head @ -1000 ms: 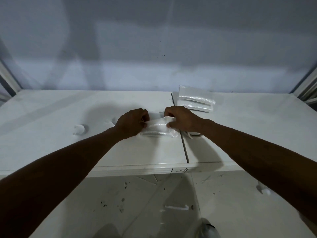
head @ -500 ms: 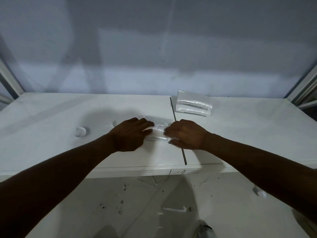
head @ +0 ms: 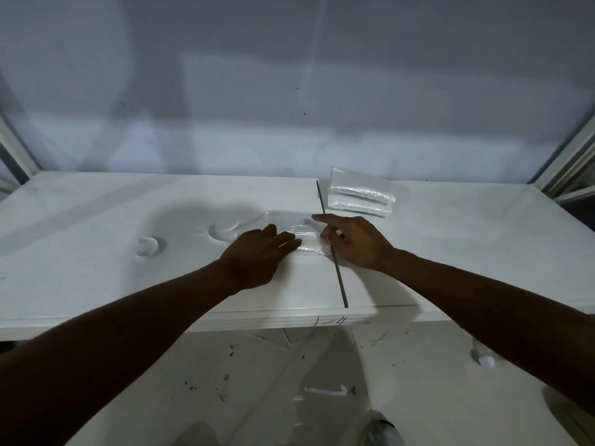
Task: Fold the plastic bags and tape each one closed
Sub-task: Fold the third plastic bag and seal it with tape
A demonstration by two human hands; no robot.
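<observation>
Fingers (head: 286, 243) of the left hand (head: 254, 252) lie flat and nearly straight on the near left end of the bag (head: 304, 239), pressing it to the desk (head: 96, 284) and gripping nothing. Right hand (head: 354, 243) hovers at the bag's right end, forefinger stretched out over the far edge and the other fingers half curled; whether it touches the plastic, or holds a bit of tape, I cannot tell.

That bag sits mid-desk, across the dark seam (head: 335, 268) that runs from near edge to far edge. A stack (head: 359, 196) of done bags lies toward the far edge, just right of the seam.

To my eye the step is flattening the fold before taping. Keep the left palm low and still so the slippery film cannot spring open, sweep air outward with the right, then lay tape squarely across the loose flap.
</observation>
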